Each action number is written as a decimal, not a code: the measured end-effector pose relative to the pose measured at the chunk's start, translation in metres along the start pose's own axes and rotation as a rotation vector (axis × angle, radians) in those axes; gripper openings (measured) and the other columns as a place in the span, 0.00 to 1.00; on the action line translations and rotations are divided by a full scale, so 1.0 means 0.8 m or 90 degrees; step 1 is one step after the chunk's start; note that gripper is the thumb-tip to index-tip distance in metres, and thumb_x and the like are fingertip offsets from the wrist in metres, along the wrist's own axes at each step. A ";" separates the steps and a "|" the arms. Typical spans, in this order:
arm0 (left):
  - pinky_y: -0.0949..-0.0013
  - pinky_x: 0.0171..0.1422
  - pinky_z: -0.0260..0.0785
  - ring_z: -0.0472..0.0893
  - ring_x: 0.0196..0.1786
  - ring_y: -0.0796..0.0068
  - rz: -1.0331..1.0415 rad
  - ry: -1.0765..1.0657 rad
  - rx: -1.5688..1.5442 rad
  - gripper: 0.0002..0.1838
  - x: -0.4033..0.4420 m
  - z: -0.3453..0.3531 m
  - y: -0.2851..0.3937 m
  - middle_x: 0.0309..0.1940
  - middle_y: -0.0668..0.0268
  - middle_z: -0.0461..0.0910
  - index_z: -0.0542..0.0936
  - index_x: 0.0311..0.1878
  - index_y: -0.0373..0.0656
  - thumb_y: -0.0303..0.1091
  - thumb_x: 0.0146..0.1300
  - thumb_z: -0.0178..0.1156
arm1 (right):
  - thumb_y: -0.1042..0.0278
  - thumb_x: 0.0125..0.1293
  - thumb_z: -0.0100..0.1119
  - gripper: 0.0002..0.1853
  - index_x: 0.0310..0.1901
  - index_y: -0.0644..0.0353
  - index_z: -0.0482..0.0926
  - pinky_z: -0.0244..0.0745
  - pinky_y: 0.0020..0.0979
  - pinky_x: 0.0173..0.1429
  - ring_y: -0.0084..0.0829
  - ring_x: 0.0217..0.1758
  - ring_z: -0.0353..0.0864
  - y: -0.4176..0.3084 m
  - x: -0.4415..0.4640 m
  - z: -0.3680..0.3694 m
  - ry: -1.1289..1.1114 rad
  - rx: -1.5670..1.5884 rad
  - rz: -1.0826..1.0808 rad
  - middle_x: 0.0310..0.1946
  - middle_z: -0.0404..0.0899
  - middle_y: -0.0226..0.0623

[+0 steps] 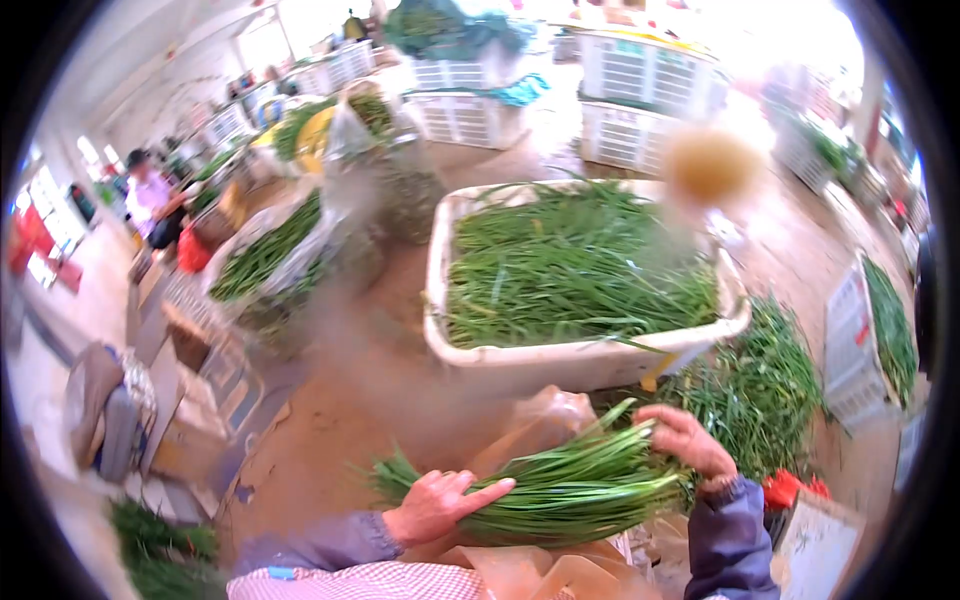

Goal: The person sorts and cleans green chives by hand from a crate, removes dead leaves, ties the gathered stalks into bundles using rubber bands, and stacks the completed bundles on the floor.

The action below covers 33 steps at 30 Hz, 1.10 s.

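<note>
A thick bunch of long green chives [570, 490] lies crosswise in front of me, its paler cut ends toward the right. My left hand [450, 505] is closed round the bunch near its left part, the index finger stretched along the stalks. At the right end, the bent fingers of my right hand [690, 440] pinch stalk ends at the top of the bunch. Brown plastic sheeting [560, 570] covers my lap under the chives. Just beyond stands a big white tub [590, 375] heaped with loose green chives [580, 265].
Loose greens [765, 390] are piled on the floor right of the tub. Clear bags of greens [275, 245] stand at the left, near a cardboard box [190, 430]. White crates [650, 75] are stacked behind. A seated person [155, 200] is far left. A yellowish blur hides part of the tub's corner.
</note>
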<state>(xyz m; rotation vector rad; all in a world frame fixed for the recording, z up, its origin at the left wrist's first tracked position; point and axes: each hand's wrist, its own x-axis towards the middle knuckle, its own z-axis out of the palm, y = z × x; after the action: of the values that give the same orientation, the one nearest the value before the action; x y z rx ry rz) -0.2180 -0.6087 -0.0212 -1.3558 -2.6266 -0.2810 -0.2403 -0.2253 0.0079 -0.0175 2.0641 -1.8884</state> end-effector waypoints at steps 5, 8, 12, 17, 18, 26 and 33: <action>0.71 0.27 0.66 0.72 0.23 0.75 -0.017 -0.037 0.002 0.37 0.001 -0.014 0.007 0.25 0.69 0.68 0.61 0.71 0.62 0.31 0.54 0.51 | 0.66 0.57 0.67 0.10 0.33 0.63 0.79 0.69 0.22 0.35 0.16 0.29 0.72 0.028 -0.002 0.006 0.036 0.000 0.080 0.24 0.76 0.26; 0.71 0.27 0.65 0.71 0.23 0.73 -0.029 -0.040 -0.009 0.36 0.004 -0.019 0.005 0.26 0.68 0.67 0.64 0.69 0.63 0.30 0.52 0.53 | 0.69 0.57 0.66 0.08 0.34 0.64 0.79 0.68 0.21 0.34 0.16 0.29 0.72 0.021 -0.017 0.018 0.121 0.073 0.017 0.25 0.77 0.27; 0.70 0.27 0.66 0.72 0.23 0.71 -0.027 -0.049 -0.051 0.38 0.003 -0.017 0.004 0.26 0.67 0.68 0.62 0.70 0.63 0.30 0.52 0.54 | 0.71 0.56 0.64 0.07 0.33 0.64 0.79 0.70 0.21 0.35 0.17 0.28 0.74 0.052 -0.021 0.019 0.142 0.199 -0.064 0.26 0.78 0.28; 0.65 0.29 0.70 0.75 0.24 0.66 -0.037 -0.073 -0.085 0.40 0.004 -0.013 0.005 0.28 0.65 0.69 0.59 0.71 0.65 0.30 0.51 0.55 | 0.68 0.58 0.62 0.06 0.32 0.61 0.79 0.73 0.22 0.36 0.19 0.28 0.76 0.072 -0.028 0.024 0.152 0.308 -0.056 0.29 0.80 0.29; 0.65 0.29 0.70 0.75 0.24 0.66 -0.038 -0.073 -0.086 0.40 0.003 -0.013 0.006 0.28 0.65 0.69 0.59 0.71 0.65 0.30 0.51 0.55 | 0.68 0.58 0.62 0.06 0.32 0.61 0.79 0.73 0.22 0.36 0.19 0.28 0.76 0.074 -0.028 0.026 0.152 0.307 -0.055 0.29 0.80 0.29; 0.66 0.29 0.69 0.74 0.24 0.66 -0.036 -0.056 -0.084 0.40 0.004 -0.011 0.006 0.28 0.65 0.69 0.62 0.70 0.62 0.31 0.49 0.58 | 0.64 0.63 0.60 0.09 0.31 0.60 0.78 0.73 0.23 0.35 0.20 0.26 0.77 0.083 -0.034 0.026 0.198 0.276 -0.086 0.27 0.80 0.30; 0.61 0.28 0.70 0.75 0.25 0.65 -0.089 -0.020 -0.151 0.41 0.001 -0.015 0.018 0.27 0.63 0.68 0.61 0.70 0.61 0.34 0.49 0.60 | 0.64 0.66 0.58 0.07 0.32 0.55 0.76 0.63 0.17 0.19 0.11 0.18 0.67 0.121 -0.061 -0.066 0.507 0.459 -0.135 0.28 0.76 0.27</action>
<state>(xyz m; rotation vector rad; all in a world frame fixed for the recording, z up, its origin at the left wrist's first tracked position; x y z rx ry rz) -0.2058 -0.6027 -0.0082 -1.2496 -2.7917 -0.6140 -0.1866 -0.1516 -0.0711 0.8340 1.6457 -3.0124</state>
